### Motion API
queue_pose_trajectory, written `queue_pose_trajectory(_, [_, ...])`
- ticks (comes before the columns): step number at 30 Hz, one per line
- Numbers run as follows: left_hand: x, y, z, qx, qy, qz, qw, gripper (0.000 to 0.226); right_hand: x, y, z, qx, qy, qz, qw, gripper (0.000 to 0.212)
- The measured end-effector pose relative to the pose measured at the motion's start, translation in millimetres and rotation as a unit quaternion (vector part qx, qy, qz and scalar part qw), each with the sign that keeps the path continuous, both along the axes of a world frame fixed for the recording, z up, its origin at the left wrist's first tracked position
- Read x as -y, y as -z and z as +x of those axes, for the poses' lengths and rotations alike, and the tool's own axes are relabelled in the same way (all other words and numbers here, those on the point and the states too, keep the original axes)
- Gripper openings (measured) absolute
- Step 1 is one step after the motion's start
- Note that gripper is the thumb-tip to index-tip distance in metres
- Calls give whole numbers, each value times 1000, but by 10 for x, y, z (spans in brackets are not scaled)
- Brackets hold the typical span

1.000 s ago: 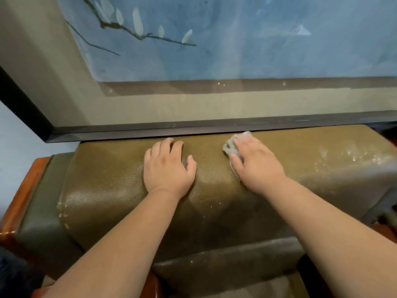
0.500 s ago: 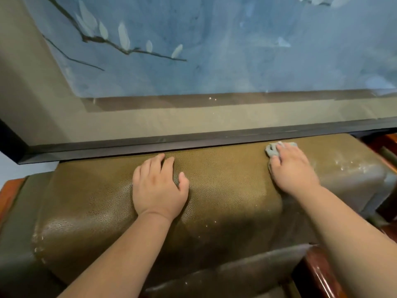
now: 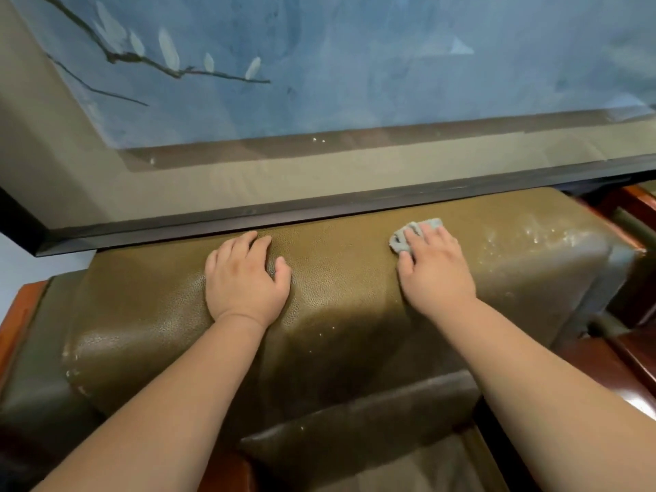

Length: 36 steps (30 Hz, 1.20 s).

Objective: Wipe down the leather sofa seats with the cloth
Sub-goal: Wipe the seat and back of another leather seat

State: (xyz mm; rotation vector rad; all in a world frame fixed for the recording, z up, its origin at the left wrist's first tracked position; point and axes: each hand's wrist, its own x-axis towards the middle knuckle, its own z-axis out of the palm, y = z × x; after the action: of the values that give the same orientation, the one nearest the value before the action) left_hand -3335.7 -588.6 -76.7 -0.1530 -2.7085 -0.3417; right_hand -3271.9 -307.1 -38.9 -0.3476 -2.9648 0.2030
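The olive-green leather sofa back (image 3: 340, 278) runs across the middle of the view, its top facing me. My right hand (image 3: 435, 275) presses a small grey cloth (image 3: 401, 239) flat onto the top of the leather, right of centre; most of the cloth is hidden under the fingers. My left hand (image 3: 245, 278) rests palm down on the leather to the left, fingers straight, holding nothing. White dusty specks (image 3: 539, 239) mark the leather to the right of the cloth. A seat cushion (image 3: 355, 452) shows below between my forearms.
A large framed blue painting (image 3: 355, 65) with a dark frame edge (image 3: 319, 211) stands directly behind the sofa back. Reddish wooden armrests show at the left (image 3: 21, 314) and right (image 3: 635, 204) ends.
My right hand has slid the cloth back to the left along the sofa top after reaching farther right. My left hand stays planted on the leather.
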Motion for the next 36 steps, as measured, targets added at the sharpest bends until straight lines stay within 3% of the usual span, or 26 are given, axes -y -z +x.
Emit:
queue_pose_trajectory(2, [-3, -31, 37, 11, 0, 3, 1000, 57, 316, 52, 58, 0, -70, -5, 998, 57])
queue_pose_trajectory(4, [-30, -106, 87, 37, -8, -7, 999, 60, 497, 93, 188, 19, -213, 4, 977, 58])
queue_pose_trajectory(6, [-53, -162, 105, 80, -30, -43, 995, 64, 246, 52, 283, 41, -286, 20, 957, 59])
queue_pose_trajectory(9, [-143, -281, 190, 109, -80, -81, 988, 65, -716, -3, 291, 34, -154, 6, 987, 59])
queue_pose_trajectory(11, [-398, -376, 253, 115, -92, -53, 988, 61, -1224, -42, 332, 9, -16, -11, 1000, 58])
queue_pose_trajectory(13, [-856, -432, 239, 129, -51, -12, 990, 55, -1189, -33, 327, 8, 29, -26, 999, 59])
queue_pose_trajectory(14, [-1133, -433, 232, 132, -20, 8, 991, 53, -1018, -6, 325, 8, 4, -22, 1000, 60])
queue_pose_trajectory(17, [-1791, -328, 262, 109, 24, 10, 994, 54, -565, 95, 419, -16, -199, 3, 980, 64])
queue_pose_trajectory(19, [-1883, -218, 244, 66, 10, 4, 998, 57, -777, 110, 401, -22, -273, 26, 961, 64])
queue_pose_trajectory(23, [-1846, -28, 155, 16, 2, 9, 1000, 52, -1860, 149, 298, -19, -119, 40, 992, 67])
queue_pose_trajectory(26, [-1877, 1, 114, -8, 4, 6, 1000, 48, -1783, 152, 145, -41, -10, -4, 999, 70])
queue_pose_trajectory(27, [-1884, 1, 116, -11, 6, 7, 1000, 48, -1553, 166, 115, -43, -27, -9, 999, 70])
queue_pose_trajectory(31, [-1890, 2, 135, -24, 3, 13, 1000, 49, -1013, 236, 185, -60, -258, 10, 964, 59])
queue_pose_trajectory(33, [-1883, 20, 120, -26, 15, 19, 999, 49, -1350, 209, 151, -61, -236, 7, 970, 59])
queue_pose_trajectory(36, [-1860, 48, 102, -15, 13, 10, 1000, 49, -2040, 198, 198, -65, -73, 6, 995, 61])
